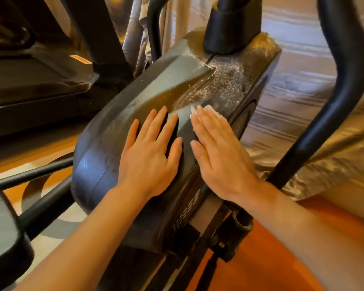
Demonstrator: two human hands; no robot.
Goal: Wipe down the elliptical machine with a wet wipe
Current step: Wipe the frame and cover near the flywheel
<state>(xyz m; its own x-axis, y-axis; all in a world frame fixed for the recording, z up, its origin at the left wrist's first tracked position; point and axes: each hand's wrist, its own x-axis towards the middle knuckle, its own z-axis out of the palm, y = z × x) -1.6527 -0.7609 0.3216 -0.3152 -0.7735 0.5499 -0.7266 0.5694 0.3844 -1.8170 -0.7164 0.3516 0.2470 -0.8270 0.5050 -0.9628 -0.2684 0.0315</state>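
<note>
Flat and straight-fingered, the right hand (219, 152) presses the wet wipe (208, 111) onto the elliptical's housing (105, 148); only its white edge shows past the fingertips. Beside it, the left hand (149, 158) rests open. Dusty, probably unwiped surface (225, 80) lies directly ahead, up toward the upright post (229, 26), nearest the right hand.

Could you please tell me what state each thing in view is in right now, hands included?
Left hand: flat, fingers spread, resting on the housing, holding nothing.
Right hand: flat, fingers straight, pressing the wipe against the housing.
Wet wipe: mostly hidden under the right fingers, white edge showing past the fingertips.
Elliptical housing: dusty and speckled ahead of the wipe, darker and cleaner near the hands.
</note>
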